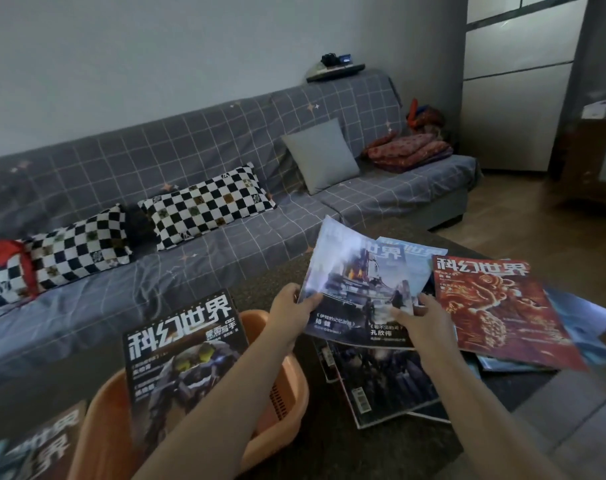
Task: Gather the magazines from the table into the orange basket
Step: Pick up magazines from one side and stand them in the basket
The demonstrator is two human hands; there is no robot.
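Both hands hold a pale blue magazine (360, 282) lifted above the dark table (370, 448): my left hand (292, 311) grips its lower left edge, my right hand (421, 318) its lower right edge. Under and beside it lie several more magazines: a red one (502, 306) to the right, a dark one (381, 379) below, bluish ones (578, 323) at the far right. The orange basket (287, 403) stands at the lower left, under my left forearm, with a dark robot-cover magazine (180, 355) leaning in it.
A grey checked sofa (225, 216) runs behind the table with checkered pillows (204, 202), a grey cushion (320, 155) and folded red cloth (408, 152). Another magazine (31, 445) shows at the bottom left corner. Wooden floor (523, 209) and a cabinet (595, 157) lie to the right.
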